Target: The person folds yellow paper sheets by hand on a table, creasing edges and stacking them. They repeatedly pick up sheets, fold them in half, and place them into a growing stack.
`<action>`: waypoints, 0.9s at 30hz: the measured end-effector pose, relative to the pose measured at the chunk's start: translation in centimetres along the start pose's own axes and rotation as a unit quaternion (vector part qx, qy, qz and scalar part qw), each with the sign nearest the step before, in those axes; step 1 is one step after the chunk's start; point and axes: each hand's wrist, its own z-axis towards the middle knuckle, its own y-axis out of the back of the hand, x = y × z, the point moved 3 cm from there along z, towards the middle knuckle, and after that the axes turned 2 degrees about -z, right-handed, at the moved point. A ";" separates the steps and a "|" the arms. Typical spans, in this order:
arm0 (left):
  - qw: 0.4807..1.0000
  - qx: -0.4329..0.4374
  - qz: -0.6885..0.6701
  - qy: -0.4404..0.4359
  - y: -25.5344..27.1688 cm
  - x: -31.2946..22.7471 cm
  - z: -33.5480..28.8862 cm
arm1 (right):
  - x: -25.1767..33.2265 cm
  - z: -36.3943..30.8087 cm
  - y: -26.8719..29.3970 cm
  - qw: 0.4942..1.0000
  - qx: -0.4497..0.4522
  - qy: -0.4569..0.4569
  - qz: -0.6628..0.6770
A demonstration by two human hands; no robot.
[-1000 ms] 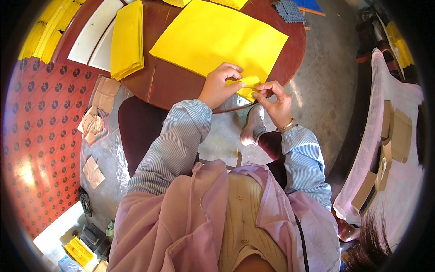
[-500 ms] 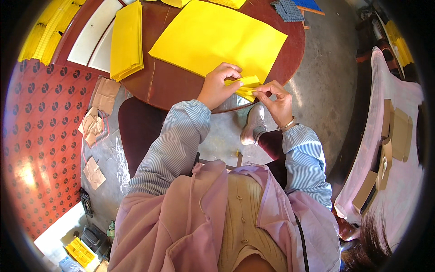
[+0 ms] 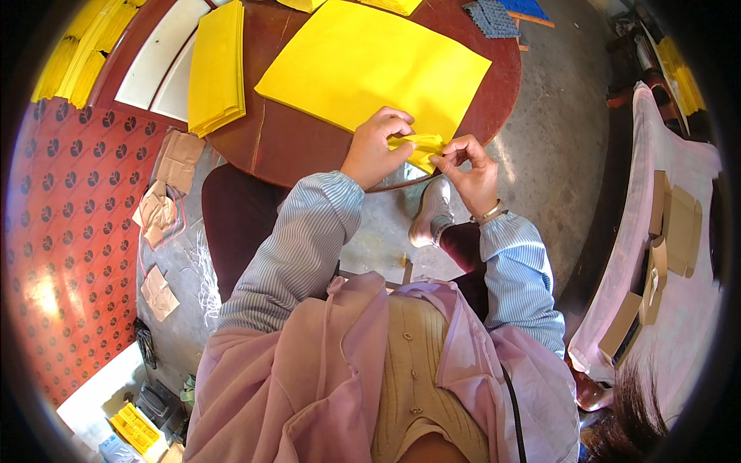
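A large yellow sheet, fabric-like and smooth, lies on the round reddish-brown table, with one corner at the near edge. That near corner is gathered into a small crumpled fold between my hands. My left hand has its thumb and curled fingers closed on the left end of the fold. From the right, my right hand pinches the other end between thumb and fingertips. The fingers partly hide how the layers of the fold lie.
A thick stack of folded yellow sheets lies at the table's left. More yellow bundles are at the far left. A grey textured mat sits beyond the table. Opened cardboard boxes rest on a pink-covered surface at the right.
Both hands stay at the near corner. The fold has shifted slightly and looks narrower, and the right fingers sit a little closer over it.
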 end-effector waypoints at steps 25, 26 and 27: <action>0.999 0.020 -0.027 0.005 0.1 0.2 0.1 | 0.2 0.0 0.1 1.000 0.005 -0.013 -0.002; 0.999 0.013 -0.039 0.013 0.1 0.4 0.2 | 0.2 -0.1 0.0 1.000 0.001 -0.018 0.007; 0.998 0.009 -0.050 0.030 0.1 0.6 0.3 | 0.4 -0.1 0.1 1.000 0.006 -0.007 -0.010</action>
